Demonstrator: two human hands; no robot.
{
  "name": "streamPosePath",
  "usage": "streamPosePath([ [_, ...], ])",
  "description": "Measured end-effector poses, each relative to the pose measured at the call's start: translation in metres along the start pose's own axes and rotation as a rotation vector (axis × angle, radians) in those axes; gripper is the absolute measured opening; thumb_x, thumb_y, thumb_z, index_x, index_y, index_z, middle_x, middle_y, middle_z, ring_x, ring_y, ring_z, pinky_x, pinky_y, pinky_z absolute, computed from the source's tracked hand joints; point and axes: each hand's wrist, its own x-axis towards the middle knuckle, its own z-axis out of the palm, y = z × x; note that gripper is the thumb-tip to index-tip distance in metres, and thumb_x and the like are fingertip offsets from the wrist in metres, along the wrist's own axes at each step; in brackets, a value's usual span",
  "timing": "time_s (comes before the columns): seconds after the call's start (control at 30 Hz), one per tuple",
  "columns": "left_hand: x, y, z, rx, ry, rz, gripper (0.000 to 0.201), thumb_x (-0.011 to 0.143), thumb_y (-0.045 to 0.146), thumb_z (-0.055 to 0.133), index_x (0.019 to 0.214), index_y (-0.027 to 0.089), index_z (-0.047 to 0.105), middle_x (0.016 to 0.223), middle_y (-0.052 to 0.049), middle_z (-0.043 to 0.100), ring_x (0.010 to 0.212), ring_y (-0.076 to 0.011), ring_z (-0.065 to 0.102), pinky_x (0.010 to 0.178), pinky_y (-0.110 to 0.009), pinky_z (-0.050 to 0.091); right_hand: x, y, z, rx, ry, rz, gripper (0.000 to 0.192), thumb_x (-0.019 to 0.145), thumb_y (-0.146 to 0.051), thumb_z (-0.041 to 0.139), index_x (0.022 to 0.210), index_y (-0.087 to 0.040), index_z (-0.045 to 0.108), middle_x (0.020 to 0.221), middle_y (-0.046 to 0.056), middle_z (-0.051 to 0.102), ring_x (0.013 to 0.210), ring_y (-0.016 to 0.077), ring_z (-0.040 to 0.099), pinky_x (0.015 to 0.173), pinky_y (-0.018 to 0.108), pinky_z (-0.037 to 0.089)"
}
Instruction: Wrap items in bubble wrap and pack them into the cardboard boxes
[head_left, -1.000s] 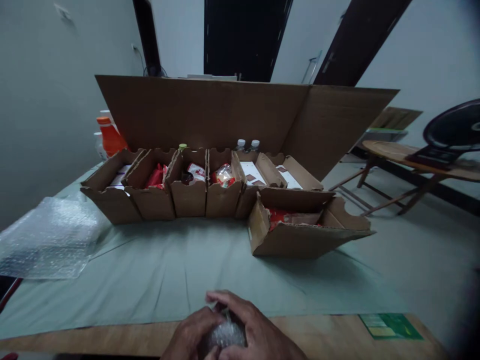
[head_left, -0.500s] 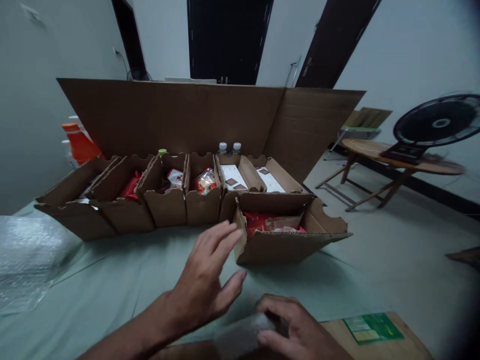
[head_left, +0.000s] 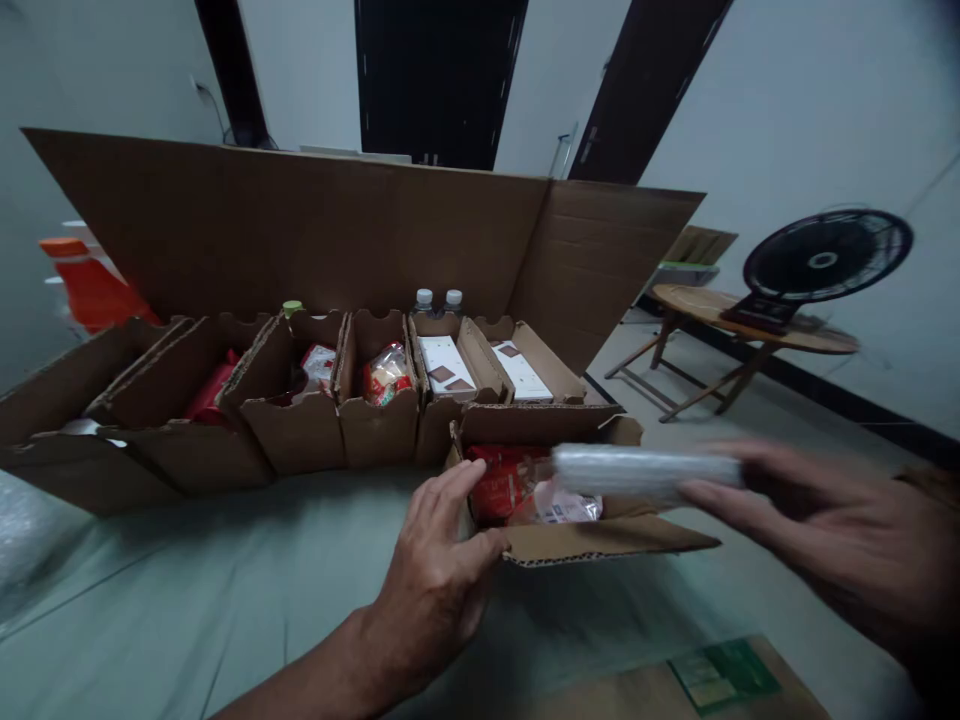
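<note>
My left hand [head_left: 442, 545] grips the left front corner of the nearest cardboard box [head_left: 615, 540], fingers at its left side and thumb at the front wall. Red packets [head_left: 499, 485] and a clear-and-pink wrapped packet [head_left: 559, 505] lie in that box. Above its right half, my right hand [head_left: 810, 520], blurred by motion, is closed on the end of a bubble-wrapped bundle [head_left: 637, 472]. The bundle is held level and points left over the opening.
A row of open cardboard boxes [head_left: 292, 435] with snacks and white cartons [head_left: 446, 365] stands behind. Cardboard panels [head_left: 300, 230] rise at the back. Bubble wrap [head_left: 30, 540] lies left, a flat cardboard piece [head_left: 615, 695] in front. A fan [head_left: 821, 260] stands on a wooden table [head_left: 697, 300].
My right hand has raised the bubble-wrapped bundle from low in front to above the near box, moving right. My left hand has taken hold of the box, whose front wall now leans outward.
</note>
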Motion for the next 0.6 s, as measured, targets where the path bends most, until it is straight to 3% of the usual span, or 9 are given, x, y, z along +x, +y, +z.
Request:
streamPosePath([
  [0.13, 0.0, 0.0, 0.002, -0.003, 0.013, 0.013, 0.028, 0.082, -0.002, 0.053, 0.098, 0.018, 0.066, 0.148, -0.018, 0.04, 0.135, -0.0302, 0.045, 0.104, -0.051, 0.047, 0.036, -0.038, 0.054, -0.047, -0.507, -0.197, 0.027, 0.082, -0.043, 0.062, 0.094, -0.024, 0.076, 0.092, 0.006, 0.077, 0.08, 0.0219, 0.069, 0.07, 0.031, 0.049],
  [0.27, 0.0, -0.003, 0.003, 0.008, 0.0, -0.02, 0.025, 0.084, 0.001, 0.055, 0.096, 0.019, 0.068, 0.149, -0.016, 0.04, 0.137, -0.0297, 0.043, 0.106, -0.051, 0.045, 0.052, -0.058, 0.104, -0.378, -0.76, -0.332, 0.014, 0.081, -0.023, 0.062, 0.082, -0.02, 0.075, 0.08, 0.006, 0.075, 0.077, 0.0213, 0.067, 0.064, 0.028, 0.039],
  [0.43, 0.003, -0.008, 0.005, 0.002, 0.022, -0.039, 0.017, 0.088, 0.008, 0.059, 0.094, 0.019, 0.07, 0.148, -0.016, 0.044, 0.136, -0.0304, 0.046, 0.107, -0.05, 0.045, 0.059, -0.058, 0.128, -0.474, -0.889, -0.405, 0.009, 0.081, -0.019, 0.067, 0.075, -0.017, 0.074, 0.077, 0.009, 0.075, 0.073, 0.0219, 0.068, 0.06, 0.027, 0.034],
  [0.6, 0.006, -0.011, 0.008, 0.0, 0.049, -0.059, 0.017, 0.09, 0.01, 0.059, 0.097, 0.02, 0.07, 0.145, -0.016, 0.047, 0.133, -0.0302, 0.049, 0.104, -0.05, 0.048, 0.065, -0.053, 0.12, -0.378, -0.891, -0.421, 0.022, 0.09, -0.03, 0.058, 0.078, -0.023, 0.076, 0.076, 0.003, 0.076, 0.071, 0.0192, 0.068, 0.067, 0.028, 0.04],
])
